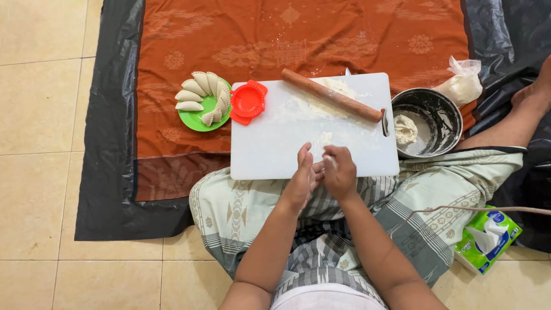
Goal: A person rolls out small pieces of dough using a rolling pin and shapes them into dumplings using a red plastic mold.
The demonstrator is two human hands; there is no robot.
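Note:
My left hand and my right hand are pressed together over the near edge of a white cutting board. A small piece of pale dough shows between the palms. Flour is scattered on the board. A wooden rolling pin lies slanted across the board's far part. Left of the board lies a red dumpling mould, and beside it a green plate holds several folded dumplings.
A metal bowl with a lump of dough stands right of the board, with a plastic bag of flour behind it. An orange cloth lies over black plastic sheeting. A green tissue pack lies at the right.

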